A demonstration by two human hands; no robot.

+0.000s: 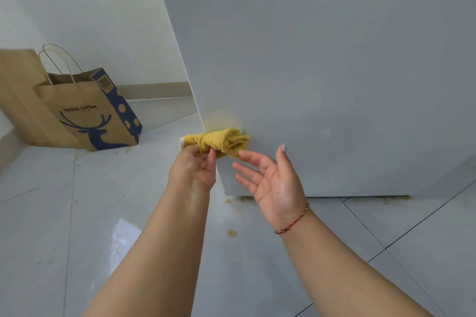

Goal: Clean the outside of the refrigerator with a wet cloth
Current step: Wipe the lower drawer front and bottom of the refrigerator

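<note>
Left hand (193, 165) pinches bunched yellow cloth (219, 142) against lower corner of grey refrigerator (322, 64); right hand (270, 177) spread, palm up, fingers apart, just beside cloth; paper bag (85, 113) on tiled floor (64, 213) at left.

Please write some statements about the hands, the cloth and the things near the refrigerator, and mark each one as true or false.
1. The left hand pinches the yellow cloth near its left end. True.
2. The right hand has a firm grip on the cloth. False: it is open, palm up, with straight fingers just below the cloth.
3. A brown paper bag with a blue deer print stands on the floor, left of the refrigerator. True.
4. The floor under the refrigerator shows no stains. False: yellowish spots lie on the tiles near its lower edge.
5. A red string bracelet is on the left wrist. False: it is on the right wrist.
</note>
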